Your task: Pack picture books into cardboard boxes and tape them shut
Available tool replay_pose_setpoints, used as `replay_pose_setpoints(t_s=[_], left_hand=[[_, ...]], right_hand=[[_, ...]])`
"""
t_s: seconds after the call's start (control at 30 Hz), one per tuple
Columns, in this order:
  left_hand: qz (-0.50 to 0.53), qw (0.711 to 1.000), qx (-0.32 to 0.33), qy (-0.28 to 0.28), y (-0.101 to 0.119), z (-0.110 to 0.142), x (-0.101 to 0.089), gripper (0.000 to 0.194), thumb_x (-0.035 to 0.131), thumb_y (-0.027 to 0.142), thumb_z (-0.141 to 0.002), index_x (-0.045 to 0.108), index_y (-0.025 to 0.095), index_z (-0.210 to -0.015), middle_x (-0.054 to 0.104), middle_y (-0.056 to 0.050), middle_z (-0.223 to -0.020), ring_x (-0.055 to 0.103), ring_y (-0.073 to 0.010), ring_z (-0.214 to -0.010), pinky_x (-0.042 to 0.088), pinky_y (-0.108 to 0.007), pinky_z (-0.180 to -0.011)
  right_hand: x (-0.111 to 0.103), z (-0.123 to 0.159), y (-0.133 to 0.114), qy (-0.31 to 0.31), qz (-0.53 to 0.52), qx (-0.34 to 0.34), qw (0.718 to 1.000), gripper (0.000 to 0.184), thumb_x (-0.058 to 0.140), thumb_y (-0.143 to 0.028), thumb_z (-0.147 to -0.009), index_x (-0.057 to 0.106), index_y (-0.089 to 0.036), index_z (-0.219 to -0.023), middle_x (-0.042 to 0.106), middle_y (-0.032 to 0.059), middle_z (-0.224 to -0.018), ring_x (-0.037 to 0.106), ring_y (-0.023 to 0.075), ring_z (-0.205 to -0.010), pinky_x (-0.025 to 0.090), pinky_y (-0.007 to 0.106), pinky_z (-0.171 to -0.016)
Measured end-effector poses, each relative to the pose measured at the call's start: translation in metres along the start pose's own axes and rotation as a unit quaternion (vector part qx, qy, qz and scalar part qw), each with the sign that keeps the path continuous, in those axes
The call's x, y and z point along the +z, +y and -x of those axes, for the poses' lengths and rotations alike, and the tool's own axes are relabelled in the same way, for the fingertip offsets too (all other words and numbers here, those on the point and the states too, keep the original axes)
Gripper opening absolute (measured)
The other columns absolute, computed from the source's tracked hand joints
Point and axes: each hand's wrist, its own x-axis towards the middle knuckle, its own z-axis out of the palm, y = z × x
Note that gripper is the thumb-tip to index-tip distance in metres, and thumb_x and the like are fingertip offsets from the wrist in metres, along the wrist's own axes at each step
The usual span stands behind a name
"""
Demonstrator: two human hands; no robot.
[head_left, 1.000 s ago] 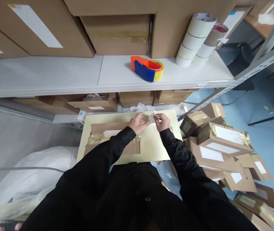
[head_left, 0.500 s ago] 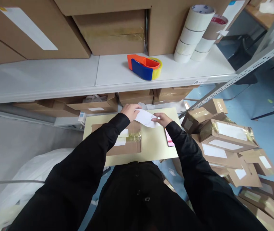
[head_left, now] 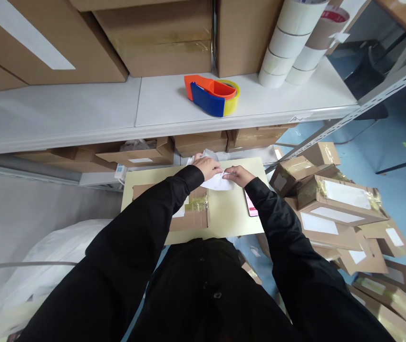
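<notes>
A white paper label (head_left: 220,183) is between my two hands above the pale yellow board (head_left: 220,221), bent near its upper edge. My left hand (head_left: 206,166) lies over its top left, with fingers closed on it. My right hand (head_left: 239,175) pinches its right end between thumb and fingers. Below my left forearm, a taped flat cardboard box (head_left: 190,221) bears white labels, partly covered by the sleeve. A phone (head_left: 251,205) with a pink and white screen lies beside my right sleeve. Crumpled white material (head_left: 210,154) shows just behind my left hand.
An orange and blue tape dispenser (head_left: 210,96) sits on the grey shelf (head_left: 92,107), near stacked tape rolls (head_left: 290,38). Cardboard boxes (head_left: 342,199) are piled on the floor at right. A white plastic bag (head_left: 42,266) stands at left.
My left hand has moved right across the label towards my right hand. The label, flat before, is now bent. The camera view has shifted slightly.
</notes>
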Motion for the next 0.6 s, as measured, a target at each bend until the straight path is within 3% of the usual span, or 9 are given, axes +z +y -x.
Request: replay_pose_setpoints(t_s=[0.13,0.2,0.3,0.37,0.5,0.6], left_hand=[[0.002,0.999,-0.047,0.027,-0.017,-0.003,-0.004,0.031,0.044,0.039,-0.088,0.069,0.022,-0.084,0.07,-0.006,-0.084,0.062,-0.0211,-0.082,0.037,-0.03,-0.072],[-0.003,0.997,-0.065,0.033,-0.023,-0.003,-0.005,0.032,0.042,0.04,-0.089,0.068,0.023,-0.089,0.07,-0.006,-0.087,0.062,-0.0215,-0.082,0.037,-0.029,-0.067],[-0.005,0.998,-0.06,0.021,-0.025,-0.002,-0.004,0.031,0.042,0.042,-0.089,0.067,0.024,-0.094,0.07,-0.006,-0.091,0.063,-0.0219,-0.086,0.038,-0.028,-0.068],[-0.016,0.997,-0.067,0.019,-0.024,-0.002,-0.004,0.032,0.041,0.044,-0.089,0.066,0.025,-0.096,0.07,-0.006,-0.092,0.063,-0.0229,-0.087,0.039,-0.029,-0.068],[-0.032,0.988,-0.14,0.055,-0.035,0.002,-0.01,0.036,0.039,0.047,-0.089,0.066,0.024,-0.096,0.07,-0.008,-0.093,0.063,-0.0254,-0.086,0.039,-0.031,-0.068],[0.012,0.983,-0.152,0.104,-0.052,0.011,-0.016,0.037,0.036,0.045,-0.09,0.066,0.023,-0.092,0.07,-0.008,-0.091,0.063,-0.0234,-0.086,0.039,-0.03,-0.07]], right_hand=[[-0.005,0.001,0.006,0.052,-0.041,0.027,0.997,0.032,0.056,-0.045,-0.08,0.066,-0.014,-0.08,0.066,0.0048,-0.076,0.059,0.0161,-0.071,0.045,0.028,-0.067],[-0.005,0.0,0.008,0.061,-0.067,0.025,0.996,0.032,0.06,-0.042,-0.077,0.064,-0.015,-0.094,0.067,0.0061,-0.086,0.06,0.0169,-0.077,0.046,0.029,-0.071],[-0.001,-0.006,0.009,0.019,-0.093,0.028,0.995,0.059,0.073,-0.035,-0.066,0.054,-0.019,-0.119,0.067,0.0064,-0.095,0.062,0.0183,-0.085,0.048,0.033,-0.079],[-0.001,-0.012,0.011,0.01,-0.058,0.066,0.996,0.061,0.076,-0.029,-0.06,0.057,-0.019,-0.118,0.067,0.005,-0.089,0.063,0.0189,-0.081,0.048,0.035,-0.079],[-0.011,-0.021,0.021,0.062,0.026,0.125,0.99,0.038,0.076,-0.023,-0.059,0.066,-0.019,-0.096,0.066,0.0046,-0.087,0.062,0.0212,-0.08,0.049,0.039,-0.081],[-0.019,-0.022,0.021,0.144,0.049,0.127,0.98,0.05,0.078,-0.028,-0.06,0.062,-0.019,-0.107,0.066,0.0082,-0.097,0.062,0.0263,-0.093,0.046,0.046,-0.089]])
